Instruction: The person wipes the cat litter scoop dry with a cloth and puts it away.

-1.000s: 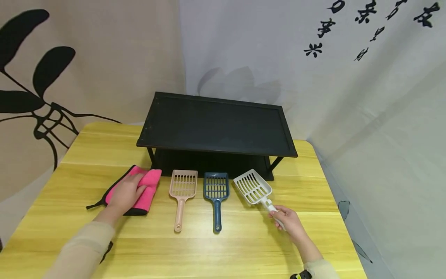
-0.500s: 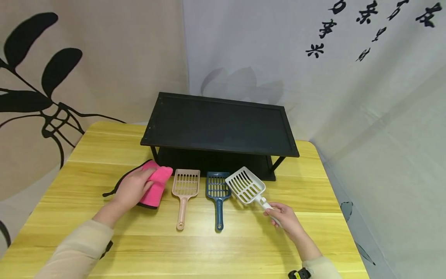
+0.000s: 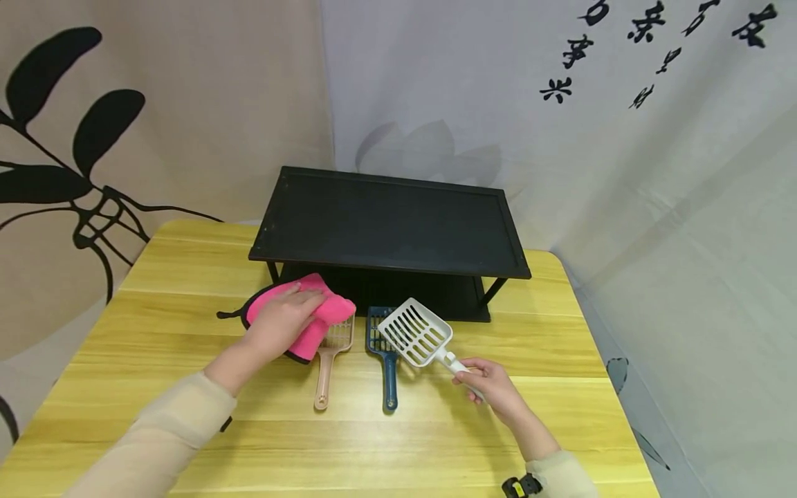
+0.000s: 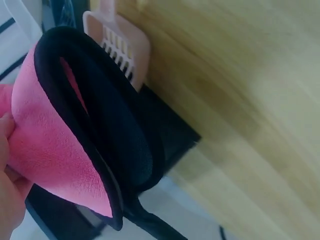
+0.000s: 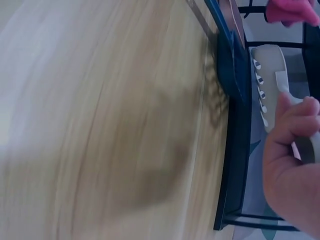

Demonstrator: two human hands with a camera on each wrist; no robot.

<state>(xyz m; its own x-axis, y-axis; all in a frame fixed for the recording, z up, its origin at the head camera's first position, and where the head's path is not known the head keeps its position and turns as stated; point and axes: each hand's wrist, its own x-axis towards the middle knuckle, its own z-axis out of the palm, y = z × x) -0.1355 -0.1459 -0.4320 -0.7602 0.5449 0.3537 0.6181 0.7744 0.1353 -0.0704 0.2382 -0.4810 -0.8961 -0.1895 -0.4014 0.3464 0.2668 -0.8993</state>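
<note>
In the head view my left hand [image 3: 280, 328] grips a pink cloth [image 3: 336, 310] with black edging and a black loop. The cloth overlaps the slotted head of a light pink litter scoop [image 3: 324, 380]. The left wrist view shows the cloth folded, its dark lining [image 4: 120, 115] exposed. By its handle, my right hand [image 3: 492, 387] holds a white litter scoop [image 3: 445, 356], its head raised and tilted toward the left. Part of a blue litter scoop [image 3: 390, 380] is hidden behind that head. Both the pink and blue scoops lie on the table, handles toward me.
A black two-tier rack [image 3: 392, 221] stands at the back of the wooden table [image 3: 373, 449], its lower shelf [image 3: 461, 294] just behind the scoops. Printed fabric [image 3: 436, 83] hangs behind and beside the table.
My left hand has carried the cloth rightward, from the bare table to over the pink scoop. My right hand has moved the white scoop left, so it now overlaps the blue one.
</note>
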